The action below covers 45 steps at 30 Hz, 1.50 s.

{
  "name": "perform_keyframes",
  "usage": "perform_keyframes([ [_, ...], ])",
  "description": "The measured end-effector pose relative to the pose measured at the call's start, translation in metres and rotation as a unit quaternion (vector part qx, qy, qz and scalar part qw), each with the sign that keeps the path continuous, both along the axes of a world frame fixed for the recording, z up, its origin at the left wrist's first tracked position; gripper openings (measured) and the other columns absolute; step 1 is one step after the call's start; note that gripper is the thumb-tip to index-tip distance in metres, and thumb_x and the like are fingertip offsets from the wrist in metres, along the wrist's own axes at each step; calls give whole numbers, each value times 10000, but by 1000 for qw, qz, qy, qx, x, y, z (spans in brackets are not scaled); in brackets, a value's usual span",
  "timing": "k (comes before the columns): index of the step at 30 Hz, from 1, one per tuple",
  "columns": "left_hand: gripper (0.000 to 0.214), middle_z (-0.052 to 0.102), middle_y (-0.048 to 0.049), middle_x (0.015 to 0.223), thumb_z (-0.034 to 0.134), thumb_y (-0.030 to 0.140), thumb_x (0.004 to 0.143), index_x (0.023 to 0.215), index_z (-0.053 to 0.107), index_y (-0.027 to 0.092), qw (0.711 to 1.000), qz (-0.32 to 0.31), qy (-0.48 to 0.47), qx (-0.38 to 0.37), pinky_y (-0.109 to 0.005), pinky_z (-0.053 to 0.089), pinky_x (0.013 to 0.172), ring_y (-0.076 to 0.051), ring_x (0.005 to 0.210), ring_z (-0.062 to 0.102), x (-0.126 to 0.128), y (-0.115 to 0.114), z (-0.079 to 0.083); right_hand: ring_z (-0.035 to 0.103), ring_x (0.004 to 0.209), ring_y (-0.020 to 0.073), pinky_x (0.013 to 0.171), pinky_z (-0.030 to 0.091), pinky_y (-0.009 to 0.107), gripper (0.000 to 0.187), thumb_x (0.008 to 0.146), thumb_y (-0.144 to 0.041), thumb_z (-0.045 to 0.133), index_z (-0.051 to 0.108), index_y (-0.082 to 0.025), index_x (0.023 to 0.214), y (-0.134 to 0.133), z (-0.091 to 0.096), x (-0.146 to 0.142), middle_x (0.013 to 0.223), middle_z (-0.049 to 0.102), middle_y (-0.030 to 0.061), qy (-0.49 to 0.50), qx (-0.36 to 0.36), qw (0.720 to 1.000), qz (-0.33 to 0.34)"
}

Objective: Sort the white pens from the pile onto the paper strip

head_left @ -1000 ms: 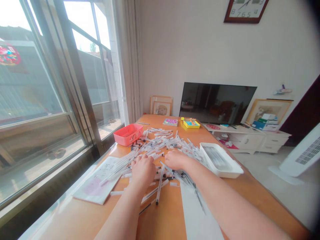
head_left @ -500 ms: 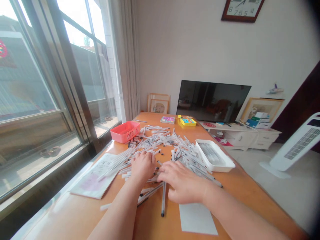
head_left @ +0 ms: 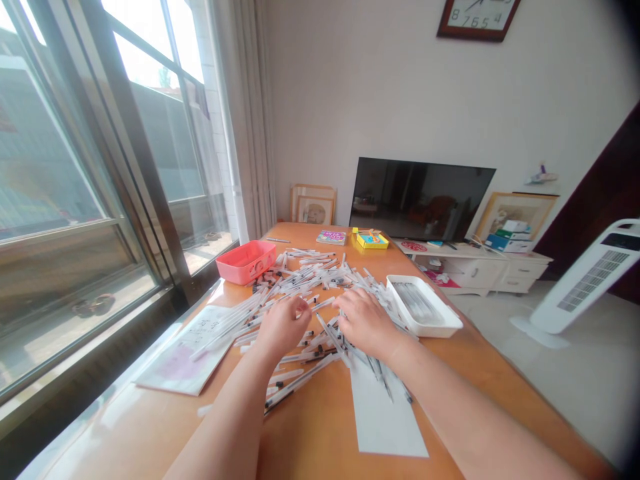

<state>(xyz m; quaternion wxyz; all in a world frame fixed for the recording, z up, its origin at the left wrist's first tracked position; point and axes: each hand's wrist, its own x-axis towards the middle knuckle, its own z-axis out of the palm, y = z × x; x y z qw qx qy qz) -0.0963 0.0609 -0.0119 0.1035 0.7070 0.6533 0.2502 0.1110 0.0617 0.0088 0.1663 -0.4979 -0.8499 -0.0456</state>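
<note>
A large heap of white pens (head_left: 310, 280) with black tips covers the middle of an orange wooden table (head_left: 320, 433). My left hand (head_left: 283, 323) rests knuckles-up on the near edge of the heap, fingers curled together on something I cannot make out. My right hand (head_left: 365, 320) lies over pens just to its right, fingers bent down onto them. A white sheet of paper (head_left: 383, 413) lies under my right wrist with a few pens on it. A white tray (head_left: 423, 305) holding pens stands to the right of my right hand.
A pink plastic basket (head_left: 246, 261) stands at the heap's far left. A printed sheet (head_left: 187, 350) lies at the table's left edge by the window. Small colourful boxes (head_left: 370, 239) sit at the far end. Beyond are a television (head_left: 420, 199), a low cabinet and a white fan heater (head_left: 585, 280).
My right hand moved back up from the near side onto the pens by the tray. The left hand stayed on the heap. The view shifted slightly left.
</note>
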Motion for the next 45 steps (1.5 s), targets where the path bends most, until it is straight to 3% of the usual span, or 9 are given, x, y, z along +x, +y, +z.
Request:
perform_keyframes([
  [3,334,649,-33,1216,681,509,764,1026,679,302,993,-109,39,-8,-378,406,976,-287,1163,547,6,-6,-9,518,1072,270,911,361,368,191,860,-314,610,662,-233,1025,-19,-1,8,1059,642,81,-48,-42,998,1],
  [6,528,577,-55,1321,780,492,647,1128,655,312,985,-149,81,-4,-426,368,1044,-322,1221,496,9,-6,-21,538,1042,280,868,375,363,231,839,-394,643,653,-216,985,-34,-7,10,1036,646,94,-71,-61,996,-12],
  [13,219,603,-79,1210,552,285,846,1031,669,272,985,-77,147,41,-425,354,1015,-292,1188,497,6,7,-33,559,1050,296,822,392,360,188,850,-287,584,685,-162,946,-29,-24,9,1026,670,132,-73,-72,991,-89],
  [17,228,608,-100,1204,527,298,863,1034,662,228,984,-42,167,48,-425,352,1006,-296,1164,500,8,8,-30,578,1020,280,803,385,347,178,837,-235,571,691,-156,943,-27,-27,10,1002,683,126,-52,-71,991,-99],
  [24,212,625,-130,1178,494,305,879,961,657,197,981,23,186,55,-468,309,1033,-326,1197,481,8,7,-25,576,1017,242,820,372,320,264,822,-217,584,711,-282,1044,-33,-28,20,998,673,52,-22,-96,995,-13],
  [30,220,621,-144,1212,510,343,874,961,647,194,979,75,183,43,-499,297,1038,-347,1240,464,4,6,-24,603,1022,227,824,370,301,300,849,-230,579,694,-290,1120,-28,-33,26,1040,686,46,4,-88,995,-46],
  [35,312,623,-119,1220,494,237,855,1143,611,211,979,79,180,55,-483,305,1038,-328,1215,480,5,3,-21,637,944,193,761,366,280,234,935,-279,495,676,-257,1081,-21,-34,30,1021,719,34,49,-86,993,-64],
  [40,317,637,-106,1196,475,198,866,1151,613,215,984,33,153,79,-436,356,992,-304,1155,502,14,-1,-12,651,852,192,659,317,292,191,881,-198,482,662,-250,920,-19,-31,35,914,732,9,39,-57,989,-129],
  [45,227,687,-59,1041,507,147,822,985,635,241,988,-85,110,64,-359,399,877,-254,1025,554,32,-11,-8,658,761,208,627,312,297,192,874,-254,490,673,-237,816,-21,-33,34,812,732,38,-31,-73,986,-148],
])
